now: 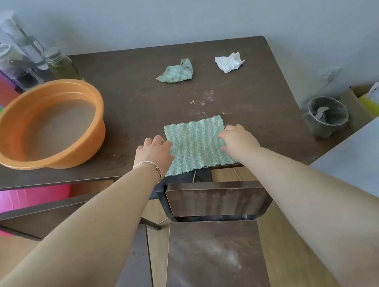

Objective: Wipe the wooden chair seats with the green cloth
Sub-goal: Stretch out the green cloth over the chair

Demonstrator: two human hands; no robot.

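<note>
table (128,98), green cloth (197,144) between both grips (154,152) (238,141)

a dark brown wooden table (143,101) carries a round orange plastic basin of water (79,149) at its left and a cluster of bottles and flasks (1,60) in the far left corner. a crumpled green rag (176,71) and a crumpled white tissue (229,62) lie toward the back, white dusty specks (202,100) mid-table, and a flat green striped cloth (195,137) at the near edge.

The cloth (195,140) lies on the table's (140,96) near edge, basin (86,143) left of it, chair seat (214,261) nearer.
</note>
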